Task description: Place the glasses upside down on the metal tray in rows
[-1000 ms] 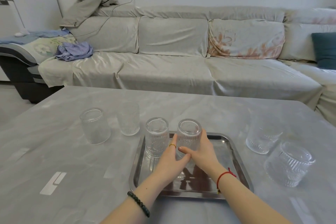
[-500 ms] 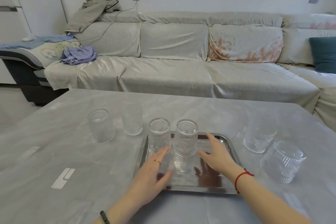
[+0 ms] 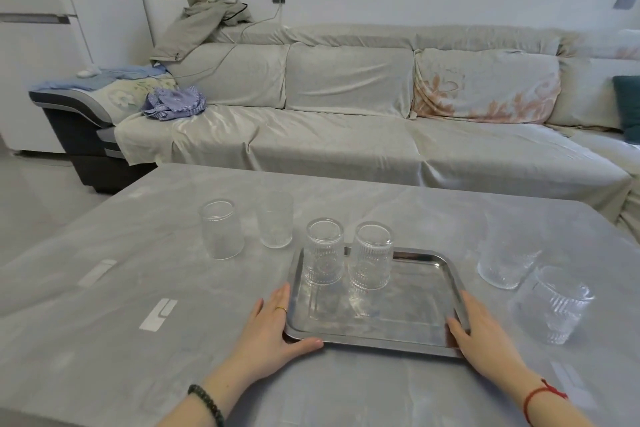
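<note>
Having let go of the second inverted glass (image 3: 370, 255), both hands now rest open, left hand (image 3: 273, 326) and right hand (image 3: 485, 333), at the metal tray's (image 3: 408, 322) 8 and 4 o'clock corners, seemingly steadying it.

Clear ribbed glasses (image 3: 324, 255), two on a shiny silver metal tray (image 3: 424, 345), stand on a pale grey marbled table (image 3: 104, 288) with white marks. At 7 o'clock the left hand (image 3: 266, 333) wears a gold ring and a dark green bead bracelet (image 3: 206, 402); at 5 o'clock a red cord (image 3: 542, 399) circles the right wrist. At 12 o'clock a light grey sofa (image 3: 346, 135), with a peach floral cushion (image 3: 485, 87) at 1 o'clock, a teal cushion (image 3: 628, 107) at 2 o'clock, and blue striped cloth (image 3: 173, 104) at 10 o'clock.
</note>
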